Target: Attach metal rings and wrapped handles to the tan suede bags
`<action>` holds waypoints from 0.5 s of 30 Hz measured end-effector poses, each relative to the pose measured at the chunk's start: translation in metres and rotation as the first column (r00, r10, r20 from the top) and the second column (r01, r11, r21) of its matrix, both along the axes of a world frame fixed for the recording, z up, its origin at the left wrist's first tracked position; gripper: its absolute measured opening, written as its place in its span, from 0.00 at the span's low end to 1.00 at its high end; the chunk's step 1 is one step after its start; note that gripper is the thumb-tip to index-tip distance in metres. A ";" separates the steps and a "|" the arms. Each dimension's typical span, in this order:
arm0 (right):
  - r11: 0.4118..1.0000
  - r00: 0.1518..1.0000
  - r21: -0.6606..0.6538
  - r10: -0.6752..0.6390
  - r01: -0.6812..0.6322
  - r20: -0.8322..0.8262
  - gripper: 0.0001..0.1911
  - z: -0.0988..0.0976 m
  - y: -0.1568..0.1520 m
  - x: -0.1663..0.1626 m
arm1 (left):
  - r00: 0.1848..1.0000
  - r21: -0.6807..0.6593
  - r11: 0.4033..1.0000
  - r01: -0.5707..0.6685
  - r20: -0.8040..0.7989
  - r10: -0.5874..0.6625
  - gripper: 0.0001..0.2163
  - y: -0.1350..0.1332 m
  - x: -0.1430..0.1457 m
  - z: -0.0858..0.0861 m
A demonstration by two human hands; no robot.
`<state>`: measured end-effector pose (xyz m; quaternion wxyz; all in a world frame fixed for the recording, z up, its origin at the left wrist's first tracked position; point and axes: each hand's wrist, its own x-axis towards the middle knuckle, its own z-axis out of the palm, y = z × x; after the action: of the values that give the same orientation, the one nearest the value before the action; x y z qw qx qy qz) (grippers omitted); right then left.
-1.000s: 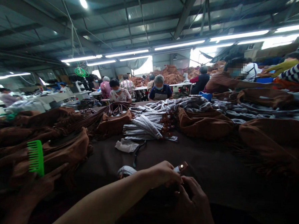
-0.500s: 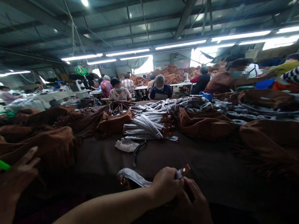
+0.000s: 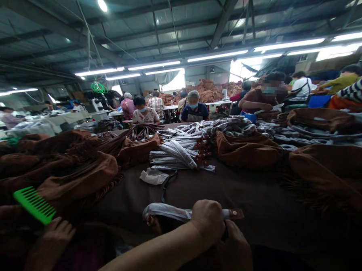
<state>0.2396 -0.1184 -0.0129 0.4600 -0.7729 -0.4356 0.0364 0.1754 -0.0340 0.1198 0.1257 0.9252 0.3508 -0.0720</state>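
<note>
My left hand [image 3: 208,220] is closed round a brown strap [image 3: 236,214] wrapped in grey plastic film [image 3: 165,210], low in the middle of the view. The strap's bare brown end sticks out to the right of my fist. My right hand [image 3: 235,251] sits just below and to the right, touching the left hand, its fingers curled up against the strap's underside. The strap lies nearly level over a dark brown cloth-covered table [image 3: 256,204].
Another person's hand [image 3: 51,242] at bottom left holds a green comb [image 3: 34,204] on fringed brown suede pieces [image 3: 75,174]. A stack of wrapped straps [image 3: 177,151] and more brown suede [image 3: 247,149] lie further back. Seated workers [image 3: 194,108] fill the tables behind.
The strap's end has dropped from tilted up to nearly level, and my left fist slid along it. The other person's hand and green comb moved back into view at lower left.
</note>
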 end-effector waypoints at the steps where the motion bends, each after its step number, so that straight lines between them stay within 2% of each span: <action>1: 1.000 1.000 0.009 0.010 -0.010 0.013 0.12 -0.001 0.000 0.000 | 0.999 -0.009 1.000 0.024 -0.027 -0.025 0.11 0.004 0.000 0.000; 5: 0.993 0.994 0.039 0.113 -0.113 0.013 0.17 -0.003 -0.002 0.001 | 0.970 -0.059 0.977 0.206 -0.119 -0.212 0.10 0.024 0.005 0.003; 7: 0.978 0.980 0.047 0.201 -0.201 0.008 0.19 -0.001 -0.004 0.002 | 0.928 -0.192 0.938 0.289 -0.185 -0.323 0.06 0.036 0.012 0.007; 9: 0.950 0.951 0.051 0.309 -0.308 -0.009 0.17 0.003 -0.008 0.001 | 0.888 -0.403 0.873 0.275 -0.241 -0.392 0.03 0.046 0.019 0.009; 11: 0.920 0.918 0.061 0.391 -0.388 -0.063 0.14 0.007 -0.013 0.001 | 0.876 -0.550 0.806 0.216 -0.256 -0.410 0.08 0.053 0.026 0.009; 15: 0.897 0.882 0.098 0.442 -0.432 -0.162 0.12 0.014 -0.021 0.006 | 0.933 -0.603 0.779 0.170 -0.155 -0.324 0.11 0.057 0.024 0.002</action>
<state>0.2458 -0.1393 0.0011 0.4999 -0.6343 -0.5562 0.1958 0.1995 0.0233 0.1214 0.3456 0.8638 0.1996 -0.3075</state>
